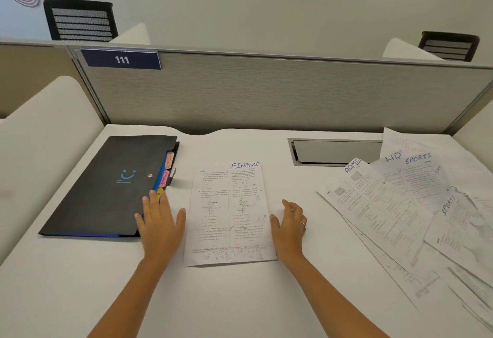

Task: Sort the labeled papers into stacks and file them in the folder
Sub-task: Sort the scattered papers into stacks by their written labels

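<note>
A printed sheet headed FINANCE (230, 215) lies flat in the middle of the white desk (240, 297). My left hand (160, 221) rests open, palm down, just left of it, its fingertips over the edge of a closed black folder (106, 185) with coloured tabs marked ADMIN and FINANCE. To the right of the sheet, my right hand (289, 224), fingers spread and slightly curled, touches its right edge; a ring is on one finger. A fanned pile of papers (405, 209) labeled ADMIN, HR and SPORTS lies at the right.
A grey cable hatch (336, 151) is set in the desk behind the sheet. A grey partition (266, 92) with a plate reading 111 closes the back. White side dividers stand at left and right. Black chair backs show beyond the partition.
</note>
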The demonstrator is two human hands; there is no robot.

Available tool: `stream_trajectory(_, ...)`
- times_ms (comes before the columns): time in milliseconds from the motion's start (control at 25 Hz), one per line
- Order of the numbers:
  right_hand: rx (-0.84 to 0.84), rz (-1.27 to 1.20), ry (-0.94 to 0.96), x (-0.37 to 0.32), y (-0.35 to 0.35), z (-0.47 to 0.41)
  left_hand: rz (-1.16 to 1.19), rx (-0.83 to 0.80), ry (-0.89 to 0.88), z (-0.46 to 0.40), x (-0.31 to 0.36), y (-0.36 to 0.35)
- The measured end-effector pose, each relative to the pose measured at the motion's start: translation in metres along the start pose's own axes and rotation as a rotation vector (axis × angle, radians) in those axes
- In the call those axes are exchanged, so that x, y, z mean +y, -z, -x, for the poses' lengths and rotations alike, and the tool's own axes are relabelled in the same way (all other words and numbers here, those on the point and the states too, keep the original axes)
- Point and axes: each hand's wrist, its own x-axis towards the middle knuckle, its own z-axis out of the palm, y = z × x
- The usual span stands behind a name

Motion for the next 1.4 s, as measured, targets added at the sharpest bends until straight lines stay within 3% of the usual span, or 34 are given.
stream_trajectory(120,0.037,0.026,-0.024,0.027,0.034,-0.005,0.086,-0.017,-0.171,0.035,0.057,-0.012)
stream_trajectory(360,0.082,0.136,-0.051,0.099,0.122,-0.026,0.261,-0.238,-0.344,0.124,0.178,-0.040)
stream_trajectory(560,0.084,0.279,-0.079,0.178,0.203,-0.052,0.031,-0.412,-0.410,0.173,0.249,-0.076)
stream_trajectory(760,0.068,0.427,-0.085,0.265,0.286,-0.080,0.063,-0.429,-0.339,0.189,0.303,-0.096)
stream_trajectory(960,-0.117,0.745,-0.073,0.332,0.331,-0.088,0.074,-0.426,-0.138,0.196,0.359,-0.096)
stream_trajectory(1160,-0.151,0.671,-0.015,0.330,0.305,-0.072,0.063,-0.444,0.003,0.190,0.389,-0.100)
stream_trajectory(1400,-0.135,0.592,-0.009,0.296,0.264,-0.050,0.033,-0.396,0.005,0.182,0.378,-0.107)
